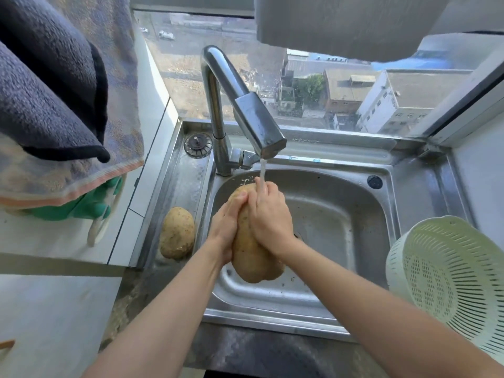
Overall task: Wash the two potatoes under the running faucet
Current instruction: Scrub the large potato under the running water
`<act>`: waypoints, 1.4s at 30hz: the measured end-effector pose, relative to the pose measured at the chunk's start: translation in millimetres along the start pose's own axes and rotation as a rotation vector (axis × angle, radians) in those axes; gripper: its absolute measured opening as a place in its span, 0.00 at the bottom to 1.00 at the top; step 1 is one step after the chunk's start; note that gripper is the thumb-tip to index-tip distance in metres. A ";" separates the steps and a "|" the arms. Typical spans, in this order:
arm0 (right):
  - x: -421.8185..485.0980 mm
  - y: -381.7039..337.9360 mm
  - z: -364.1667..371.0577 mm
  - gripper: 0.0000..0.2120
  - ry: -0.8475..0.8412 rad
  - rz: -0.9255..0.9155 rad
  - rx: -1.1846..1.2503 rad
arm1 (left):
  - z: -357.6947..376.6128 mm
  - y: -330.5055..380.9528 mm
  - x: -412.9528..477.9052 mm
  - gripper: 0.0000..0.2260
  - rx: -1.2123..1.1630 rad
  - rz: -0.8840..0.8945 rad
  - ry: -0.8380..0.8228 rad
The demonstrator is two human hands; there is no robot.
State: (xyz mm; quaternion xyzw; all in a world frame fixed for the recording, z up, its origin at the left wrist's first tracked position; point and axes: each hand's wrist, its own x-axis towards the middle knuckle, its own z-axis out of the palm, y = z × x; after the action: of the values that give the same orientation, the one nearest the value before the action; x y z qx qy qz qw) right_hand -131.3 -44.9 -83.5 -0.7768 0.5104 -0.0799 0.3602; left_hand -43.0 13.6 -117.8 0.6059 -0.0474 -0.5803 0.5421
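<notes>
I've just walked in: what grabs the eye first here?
The left hand and right hand grip a large potato over the steel sink, under the water stream from the chrome faucet. A second potato lies on the sink's left ledge, and a white colander sits at the right edge.

Nothing here can be read as a word, brand, number or sign. On the back ledge of the sink (354, 150), just right of the faucet (253, 115) spout, runs a faint line of stamped marks (305, 140) — too small and blurred to make out. Slightly below them, also right of the faucet, sits a scrap of bluish sticker (316, 160) — nothing on it is legible.
</notes>
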 end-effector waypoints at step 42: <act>-5.8 13.9 -8.7 0.42 -0.034 0.370 0.759 | 31.7 7.8 -15.7 0.50 0.189 0.035 0.153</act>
State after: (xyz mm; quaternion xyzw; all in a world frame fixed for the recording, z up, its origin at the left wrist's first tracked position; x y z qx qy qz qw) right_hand -148.6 -47.2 -84.8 -0.4855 0.5696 -0.1836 0.6373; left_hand -67.6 2.1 -93.7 0.6961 -0.0710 -0.5157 0.4944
